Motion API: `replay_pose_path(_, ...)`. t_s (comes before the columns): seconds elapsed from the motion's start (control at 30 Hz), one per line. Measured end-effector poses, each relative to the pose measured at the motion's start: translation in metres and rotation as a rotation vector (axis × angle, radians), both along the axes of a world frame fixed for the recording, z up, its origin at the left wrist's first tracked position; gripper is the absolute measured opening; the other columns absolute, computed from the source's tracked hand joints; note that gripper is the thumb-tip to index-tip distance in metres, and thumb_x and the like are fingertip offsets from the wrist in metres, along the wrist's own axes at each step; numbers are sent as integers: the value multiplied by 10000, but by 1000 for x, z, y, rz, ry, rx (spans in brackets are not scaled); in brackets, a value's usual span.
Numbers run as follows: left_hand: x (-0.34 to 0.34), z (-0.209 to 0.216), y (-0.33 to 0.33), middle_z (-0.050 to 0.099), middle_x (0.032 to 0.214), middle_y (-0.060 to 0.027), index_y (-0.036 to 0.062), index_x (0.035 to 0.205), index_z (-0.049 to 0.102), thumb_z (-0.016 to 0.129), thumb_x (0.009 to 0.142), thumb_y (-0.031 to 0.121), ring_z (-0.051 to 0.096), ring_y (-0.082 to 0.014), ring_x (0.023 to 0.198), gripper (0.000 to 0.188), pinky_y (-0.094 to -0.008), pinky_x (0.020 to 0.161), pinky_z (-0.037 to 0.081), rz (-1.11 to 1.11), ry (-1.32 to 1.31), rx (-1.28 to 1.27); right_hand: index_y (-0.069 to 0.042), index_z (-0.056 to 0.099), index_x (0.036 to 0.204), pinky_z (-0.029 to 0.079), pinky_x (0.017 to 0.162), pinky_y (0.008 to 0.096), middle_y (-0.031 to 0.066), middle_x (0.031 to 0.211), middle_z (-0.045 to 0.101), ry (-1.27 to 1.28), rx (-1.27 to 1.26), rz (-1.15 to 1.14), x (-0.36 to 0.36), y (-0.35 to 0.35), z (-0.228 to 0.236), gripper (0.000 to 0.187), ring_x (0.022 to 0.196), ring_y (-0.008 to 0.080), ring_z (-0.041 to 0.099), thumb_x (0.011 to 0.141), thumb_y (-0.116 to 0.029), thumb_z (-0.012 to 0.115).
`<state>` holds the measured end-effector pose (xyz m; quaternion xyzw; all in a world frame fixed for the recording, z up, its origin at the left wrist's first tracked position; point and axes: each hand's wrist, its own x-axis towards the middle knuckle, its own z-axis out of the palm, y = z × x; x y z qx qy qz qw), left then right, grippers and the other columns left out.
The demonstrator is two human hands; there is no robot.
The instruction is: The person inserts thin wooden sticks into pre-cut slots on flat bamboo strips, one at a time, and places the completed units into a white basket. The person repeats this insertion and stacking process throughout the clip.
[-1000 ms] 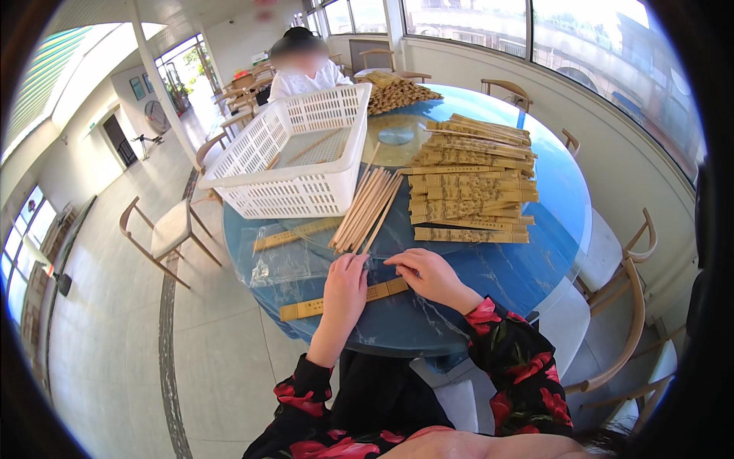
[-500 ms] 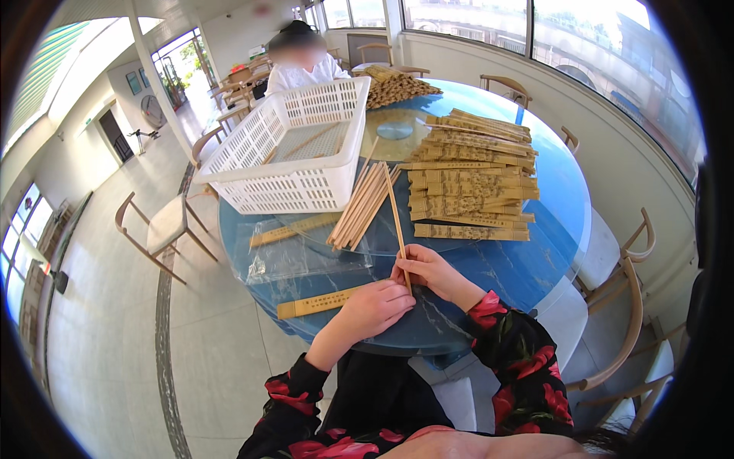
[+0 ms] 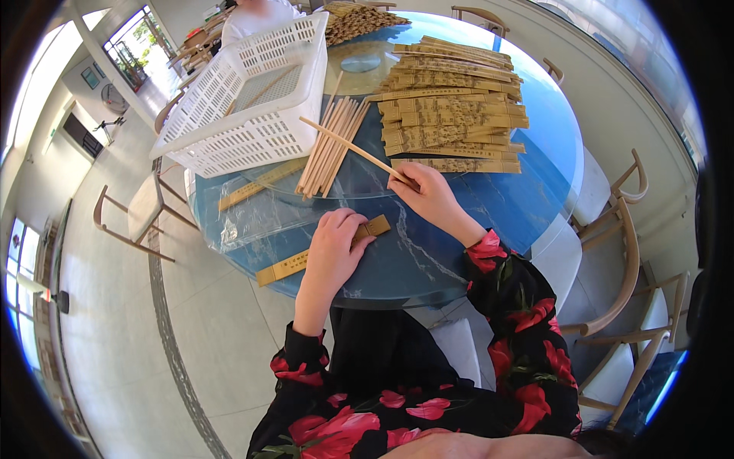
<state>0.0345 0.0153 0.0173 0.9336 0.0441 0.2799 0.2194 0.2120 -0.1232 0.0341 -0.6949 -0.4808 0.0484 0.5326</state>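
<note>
My right hand [image 3: 428, 197] pinches a pale wooden chopstick [image 3: 353, 148] near one end; whether a second lies along it I cannot tell. The chopstick slants to the upper left, across a loose bundle of similar chopsticks [image 3: 332, 164]. Lower down, the fingers of my left hand [image 3: 334, 243] are bent over a gold paper chopstick sleeve [image 3: 283, 268] with dark printing, at the near table edge. Both ends of the sleeve stick out past the hand, and its middle is hidden. Several printed gold sleeves [image 3: 451, 115] lie in an overlapping stack beyond my right hand.
A white slatted plastic basket [image 3: 252, 145] holding a few sticks stands at the left of the round blue table [image 3: 428, 264]. Clear plastic film [image 3: 252, 222] and another sleeve [image 3: 256, 186] lie before it. A brown pile [image 3: 363, 27] sits at the back, near a seated person [image 3: 256, 23].
My hands have parted. The right moved away from the left, tilting the chopstick toward the upper left. My left hand now covers part of the near sleeve. The view has tipped downward.
</note>
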Motion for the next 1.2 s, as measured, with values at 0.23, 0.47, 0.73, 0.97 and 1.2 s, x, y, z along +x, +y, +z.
replay_pose_path(0.23,2,-5,3,630,1007,-102,38,979,667,754,771,99,582,-323,975,234,-400,868,491,-1,-27,32,-9,655,937,442,614,323,96,808,570,-204,-85,135,0,-1,-6,158,685,229,558,865,-140,708)
replay_pose_path(0.47,0,0,-3,649,1031,-104,50,1034,680,767,769,127,596,-326,998,289,-405,881,500,18,4,10,-53,656,1075,505,788,411,97,1086,562,-436,-276,265,-14,-14,10,356,907,324,621,798,-261,735)
replay_pose_path(0.73,0,-2,1,650,1047,-105,37,1034,679,749,779,94,594,-338,1014,271,-409,885,502,2,-19,2,-32,638,974,506,737,437,106,998,569,-443,-320,244,-15,-10,3,207,870,332,620,820,-167,671)
replay_pose_path(0.97,-2,-2,-1,653,1061,-101,33,1038,678,754,779,105,590,-332,1031,280,-403,901,497,-5,-14,11,-54,660,1008,503,759,425,102,1005,593,-459,-291,259,-12,-9,-3,214,898,331,618,839,-185,669)
replay_pose_path(1.2,-4,-1,-3,653,1074,-100,37,1051,681,751,784,109,588,-334,1043,285,-408,912,494,-5,-10,10,-57,667,1008,506,760,418,101,995,604,-464,-306,256,-12,-11,-1,209,901,326,621,849,-192,661)
